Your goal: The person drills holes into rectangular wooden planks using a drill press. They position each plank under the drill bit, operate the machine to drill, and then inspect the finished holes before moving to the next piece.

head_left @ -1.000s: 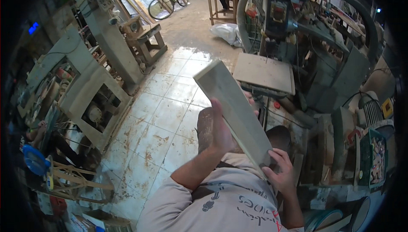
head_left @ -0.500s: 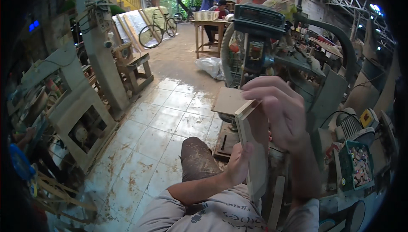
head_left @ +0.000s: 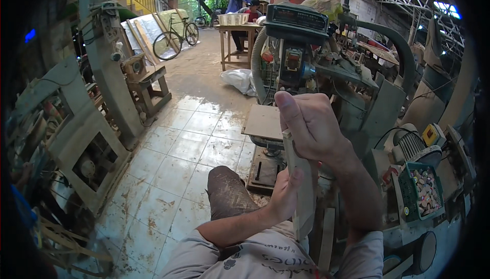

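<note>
A pale, flat wooden panel (head_left: 305, 197) stands on edge in front of my chest, its upper end tilted away from me. My left hand (head_left: 284, 195) grips its left side, thumb up along the edge and fingers behind it. At the far upper end my right hand (head_left: 314, 126) is curled into a fist, thumb pointing up, covering that end of the panel. What its fingers close on, if anything, is hidden. Just beyond the fist lies the square board table (head_left: 261, 121) of a green bench drill press (head_left: 297, 22).
A green crate (head_left: 406, 208) of small wooden pieces and a ribbed motor (head_left: 410, 145) are at the right. Grey machine housings (head_left: 84, 164) line the left. Sawdust lies on the tiled floor (head_left: 176, 169). A person (head_left: 251, 12) sits at a wooden table (head_left: 224, 30) far off.
My right hand has gone from loosely stretched fingers over the panel's end to a fist with the thumb raised. The left hand keeps its grip. The whole view has shifted slightly.
</note>
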`<state>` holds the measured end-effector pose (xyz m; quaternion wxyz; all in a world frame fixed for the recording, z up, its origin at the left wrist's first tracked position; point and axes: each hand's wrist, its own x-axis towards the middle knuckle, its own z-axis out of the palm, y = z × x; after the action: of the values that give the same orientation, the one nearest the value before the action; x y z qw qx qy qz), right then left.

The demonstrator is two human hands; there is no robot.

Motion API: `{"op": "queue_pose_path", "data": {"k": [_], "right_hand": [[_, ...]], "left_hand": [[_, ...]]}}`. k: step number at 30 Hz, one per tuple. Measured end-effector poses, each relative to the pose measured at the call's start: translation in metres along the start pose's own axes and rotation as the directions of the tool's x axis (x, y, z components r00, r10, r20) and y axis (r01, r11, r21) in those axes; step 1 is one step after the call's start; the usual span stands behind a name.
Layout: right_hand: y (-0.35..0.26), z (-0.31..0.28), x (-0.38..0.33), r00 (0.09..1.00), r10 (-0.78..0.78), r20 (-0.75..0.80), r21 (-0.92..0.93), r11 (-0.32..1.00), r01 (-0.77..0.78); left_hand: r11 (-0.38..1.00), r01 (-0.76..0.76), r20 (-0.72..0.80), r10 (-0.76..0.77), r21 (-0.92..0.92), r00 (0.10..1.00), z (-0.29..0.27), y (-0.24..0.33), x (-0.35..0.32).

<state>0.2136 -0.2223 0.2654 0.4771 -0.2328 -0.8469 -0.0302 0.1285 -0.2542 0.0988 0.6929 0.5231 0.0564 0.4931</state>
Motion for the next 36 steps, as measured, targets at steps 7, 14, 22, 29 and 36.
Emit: {"op": "queue_pose_path", "data": {"k": [7,14,22,29,36], "right_hand": [[0.006,-0.004,0.0,0.999,0.044,-0.013,-0.17,0.984,-0.045],[0.003,-0.001,-0.096,0.906,0.404,-0.129,0.086,0.914,-0.396],[-0.024,0.048,-0.174,0.732,0.681,-0.003,0.362,0.683,-0.634],[-0.023,0.057,-0.177,0.844,0.511,-0.164,0.066,0.859,-0.507],[-0.026,0.056,-0.177,0.791,0.604,-0.092,0.09,0.797,-0.598]], "left_hand": [[0.957,-0.07,-0.121,0.108,0.282,0.987,0.007,0.017,0.006],[0.94,-0.342,-0.344,0.318,-0.01,0.884,-0.054,0.021,0.022],[0.921,-0.389,-0.428,0.354,0.007,0.832,-0.075,0.012,0.022],[0.923,-0.384,-0.39,0.345,-0.024,0.854,-0.075,0.011,0.024],[0.959,-0.241,-0.729,0.269,0.147,0.629,-0.074,0.026,0.034]]}}
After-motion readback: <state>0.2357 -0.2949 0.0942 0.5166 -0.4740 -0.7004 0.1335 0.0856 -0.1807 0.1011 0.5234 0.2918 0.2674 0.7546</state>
